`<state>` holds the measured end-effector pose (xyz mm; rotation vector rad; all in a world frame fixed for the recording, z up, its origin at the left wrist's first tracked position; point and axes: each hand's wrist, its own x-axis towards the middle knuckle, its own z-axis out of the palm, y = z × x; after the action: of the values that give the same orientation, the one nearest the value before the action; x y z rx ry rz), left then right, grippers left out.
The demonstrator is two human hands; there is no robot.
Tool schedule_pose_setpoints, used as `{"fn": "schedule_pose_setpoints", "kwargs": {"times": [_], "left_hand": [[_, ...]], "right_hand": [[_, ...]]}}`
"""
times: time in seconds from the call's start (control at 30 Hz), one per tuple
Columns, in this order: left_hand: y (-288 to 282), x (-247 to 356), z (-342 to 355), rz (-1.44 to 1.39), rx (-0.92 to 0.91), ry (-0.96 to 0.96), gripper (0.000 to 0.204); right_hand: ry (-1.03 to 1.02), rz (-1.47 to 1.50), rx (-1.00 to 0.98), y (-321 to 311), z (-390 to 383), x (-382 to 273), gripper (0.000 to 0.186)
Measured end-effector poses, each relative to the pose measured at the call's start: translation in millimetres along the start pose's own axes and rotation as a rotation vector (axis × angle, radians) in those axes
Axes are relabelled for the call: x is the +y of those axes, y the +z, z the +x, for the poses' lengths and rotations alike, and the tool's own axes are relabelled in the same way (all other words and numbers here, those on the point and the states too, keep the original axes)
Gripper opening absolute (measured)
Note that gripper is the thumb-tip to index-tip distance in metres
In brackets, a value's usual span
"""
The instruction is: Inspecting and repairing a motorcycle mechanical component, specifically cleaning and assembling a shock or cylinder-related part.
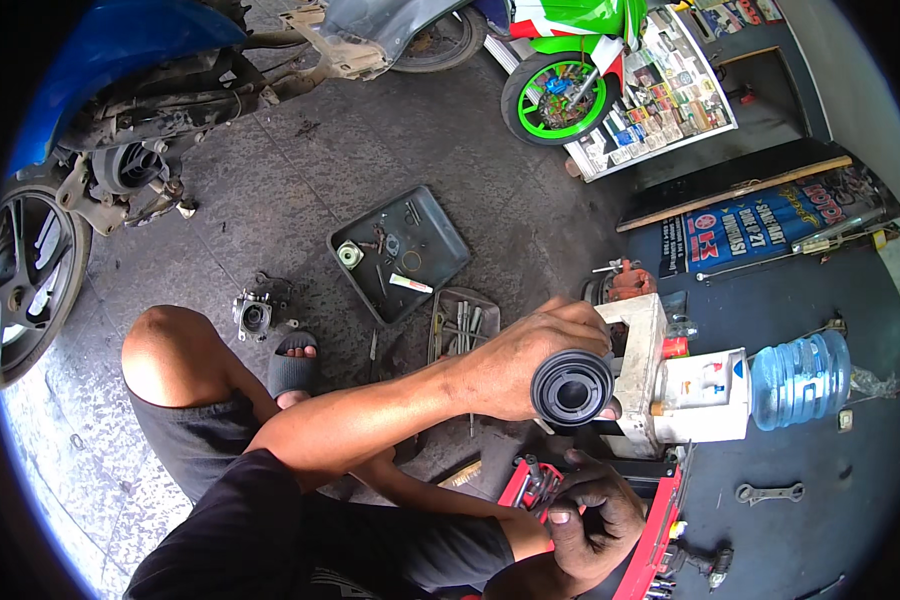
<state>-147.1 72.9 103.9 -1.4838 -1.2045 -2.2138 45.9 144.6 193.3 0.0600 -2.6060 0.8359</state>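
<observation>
My left hand (540, 355) reaches across from the left, its fingers wrapped round a black round part (572, 388). That part shows end-on, with stepped rings and a hole in its middle; its far side is hidden. Just beyond it stands a worn off-white frame (638, 375). Lower down, my right hand (595, 520) is darkened with grime and loosely curled, thumb apart from the bent fingers. Nothing shows in it. A red tool box (660, 535) with tools lies beneath and beside this hand.
A grey tray (345, 238) of small parts and a tube rests on the floor, near a carburetor-like metal part (255, 315). Motorbike bodies stand far left and at the back. To the right are a blue water jug (800, 380), a wrench (770, 493) and a drill (705, 562).
</observation>
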Motion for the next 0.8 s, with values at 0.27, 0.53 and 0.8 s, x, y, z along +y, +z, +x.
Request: {"fn": "schedule_pose_setpoints", "kwargs": {"times": [0.27,0.53,0.8], "left_hand": [[4,-2,-3,0.04,0.026,0.012,0.035],[8,-6,-6,0.062,0.063,0.024,0.035],[13,-17,-17,0.451,0.16,-0.041,0.031]], "right_hand": [[-0.083,0.036,0.029,-2,-1,-3,0.026],[-0.182,0.142,-0.069,-3,4,-16,0.029],[-0.217,0.377,-0.055,31,32,-33,0.029]]}}
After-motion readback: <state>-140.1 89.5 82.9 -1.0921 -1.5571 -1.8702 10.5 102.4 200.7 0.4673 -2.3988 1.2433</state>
